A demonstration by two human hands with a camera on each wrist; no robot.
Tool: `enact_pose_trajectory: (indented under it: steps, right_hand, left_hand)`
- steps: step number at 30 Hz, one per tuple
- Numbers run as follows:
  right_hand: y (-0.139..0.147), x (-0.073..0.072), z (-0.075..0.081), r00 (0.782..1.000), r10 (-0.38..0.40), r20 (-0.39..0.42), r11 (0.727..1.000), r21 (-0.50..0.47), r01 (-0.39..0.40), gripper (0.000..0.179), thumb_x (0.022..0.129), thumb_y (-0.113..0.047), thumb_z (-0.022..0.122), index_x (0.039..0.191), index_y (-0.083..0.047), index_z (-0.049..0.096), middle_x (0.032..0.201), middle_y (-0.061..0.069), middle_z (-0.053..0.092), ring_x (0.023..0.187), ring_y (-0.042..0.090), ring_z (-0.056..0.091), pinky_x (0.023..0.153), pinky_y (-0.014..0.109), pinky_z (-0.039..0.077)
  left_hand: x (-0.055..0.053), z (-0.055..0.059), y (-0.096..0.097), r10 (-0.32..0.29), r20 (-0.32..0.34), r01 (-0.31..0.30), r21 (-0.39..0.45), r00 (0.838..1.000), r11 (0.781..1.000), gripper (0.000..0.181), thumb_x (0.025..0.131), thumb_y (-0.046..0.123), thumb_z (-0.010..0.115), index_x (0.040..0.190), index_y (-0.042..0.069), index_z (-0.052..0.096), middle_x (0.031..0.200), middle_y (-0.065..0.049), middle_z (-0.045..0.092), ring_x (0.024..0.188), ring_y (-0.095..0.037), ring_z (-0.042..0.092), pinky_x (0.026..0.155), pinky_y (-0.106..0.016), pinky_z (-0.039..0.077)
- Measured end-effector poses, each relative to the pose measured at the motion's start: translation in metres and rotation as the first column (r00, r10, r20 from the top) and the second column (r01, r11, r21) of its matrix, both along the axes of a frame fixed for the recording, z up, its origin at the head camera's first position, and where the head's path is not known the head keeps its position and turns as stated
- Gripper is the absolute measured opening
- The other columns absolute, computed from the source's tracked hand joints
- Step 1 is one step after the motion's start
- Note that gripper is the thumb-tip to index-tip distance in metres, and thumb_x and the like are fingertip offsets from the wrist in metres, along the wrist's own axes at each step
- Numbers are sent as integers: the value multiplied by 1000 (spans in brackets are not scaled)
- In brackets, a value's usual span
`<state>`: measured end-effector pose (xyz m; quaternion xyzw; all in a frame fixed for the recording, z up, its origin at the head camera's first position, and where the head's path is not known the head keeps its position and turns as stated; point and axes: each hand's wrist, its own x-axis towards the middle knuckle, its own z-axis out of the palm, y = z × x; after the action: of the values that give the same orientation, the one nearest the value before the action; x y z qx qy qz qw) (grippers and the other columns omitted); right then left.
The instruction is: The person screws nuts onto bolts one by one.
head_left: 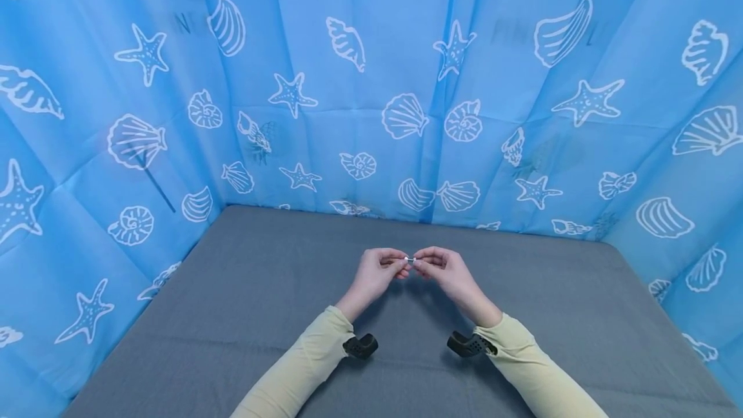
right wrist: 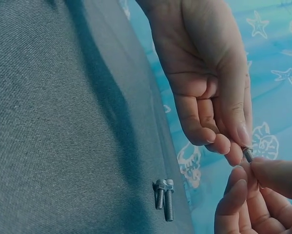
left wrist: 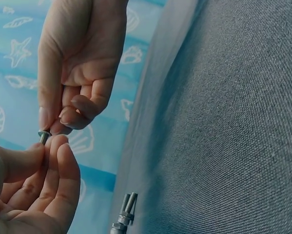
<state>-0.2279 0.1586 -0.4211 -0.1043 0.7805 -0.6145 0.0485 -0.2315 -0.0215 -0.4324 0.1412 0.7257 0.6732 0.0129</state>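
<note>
A small metal bolt is held in the air between the two hands, and its thread shows in the right wrist view. My left hand pinches one end between thumb and fingers. The other end is pinched by my right hand. In the left wrist view, a wider rim on the bolt shows beside the right thumb tip. Fingertips cover both ends, so I cannot tell whether a nut is on it. On the table below lie more bolts, two of them side by side in the right wrist view.
A grey cloth-covered table spreads under both hands. Blue curtains with white shells and starfish hang behind it and at both sides. Black wrist mounts stick inward from the sleeves.
</note>
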Motion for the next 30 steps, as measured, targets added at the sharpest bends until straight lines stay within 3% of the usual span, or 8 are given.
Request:
enact_pose_trajectory:
  steps: [7,12,17,22,30]
  right_hand:
    - [0,0,0,1000,-6,6,1000,-13,6,29,95,-18,62,111,6,62,99,26,65,94,44,60,80,50,53]
    - [-1,0,1,999,-24,39,999,25,23,31,97,-27,58,104,3,65,93,25,64,86,40,60,75,48,52]
    - [0,1,4,999,18,41,1000,-5,-18,32,97,-22,59,113,6,58,97,21,66,86,31,64,74,44,54]
    - [1,2,6,999,44,-10,998,-33,-44,31,94,-13,63,116,8,56,101,21,66,94,36,64,80,45,54]
    - [2,2,5,998,11,59,999,35,-13,32,97,-25,59,103,6,64,88,21,66,80,33,62,71,41,53]
  left_hand:
    - [-2,-2,0,-1,-17,1,-30,1000,1000,11,90,5,65,97,-3,70,83,-10,71,73,-22,70,72,-47,57]
    - [0,0,3,15,-56,-17,-46,998,999,12,92,3,63,97,-5,70,84,-15,71,73,-26,69,70,-48,57]
    - [11,16,2,20,-67,-23,-53,998,998,14,92,-2,60,99,-12,67,87,-24,69,77,-37,68,71,-50,57]
    - [23,34,-1,11,-75,-16,-57,997,998,15,93,-2,59,100,-13,67,88,-26,68,80,-40,67,72,-49,57]
    - [26,34,0,5,-70,-9,-67,998,998,14,92,-3,60,98,-12,67,88,-25,68,80,-42,67,66,-36,59]
